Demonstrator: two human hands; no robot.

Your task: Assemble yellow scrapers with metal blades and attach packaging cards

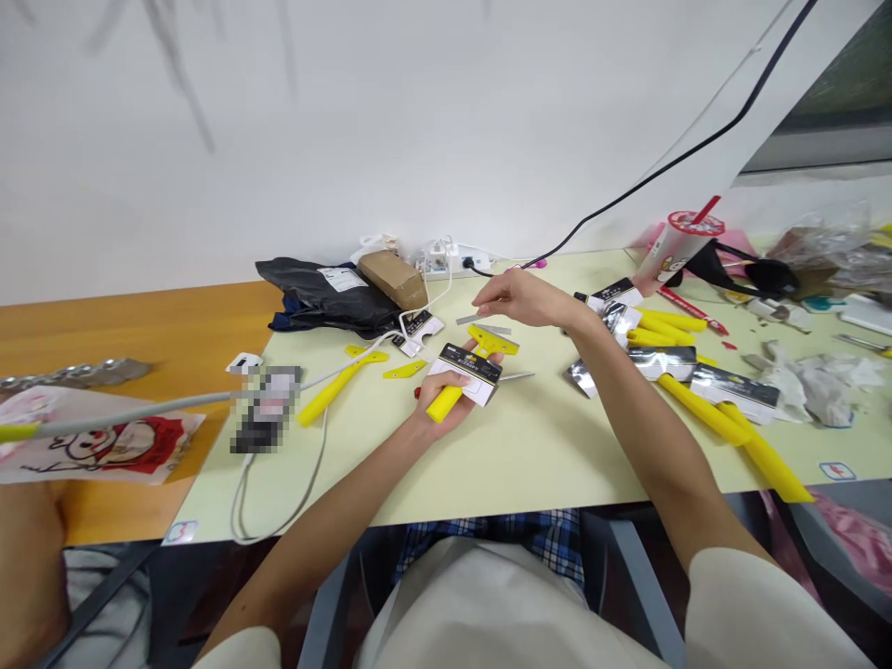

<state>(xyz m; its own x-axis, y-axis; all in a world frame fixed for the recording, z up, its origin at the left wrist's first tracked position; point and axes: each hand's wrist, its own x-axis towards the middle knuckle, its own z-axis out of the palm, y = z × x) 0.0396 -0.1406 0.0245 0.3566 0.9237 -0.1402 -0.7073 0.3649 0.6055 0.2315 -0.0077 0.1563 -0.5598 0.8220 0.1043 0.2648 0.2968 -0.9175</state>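
Observation:
My left hand (436, 406) is wrapped round the yellow handle of a scraper (444, 403), with a black-and-white card (472, 370) around it, its yellow head pointing away from me. Just above that head, my right hand (519, 297) has its fingers pinched on a thin metal blade (472, 320). A second metal strip lies along the scraper head. Beneath my left hand, a thin metal shaft (517, 376) sticks out to the right, with a bit of red at the left. A loose yellow scraper (334, 388) and a small yellow plate (404, 370) lie to the left.
Several yellow scrapers (703, 409) and cards lie at right, near a drink cup (673, 251) and crumpled tissue (787, 381). A black bag (327, 302), a cardboard box (392, 277) and a power strip (446, 263) line the wall. A white cable (243, 506) loops at left.

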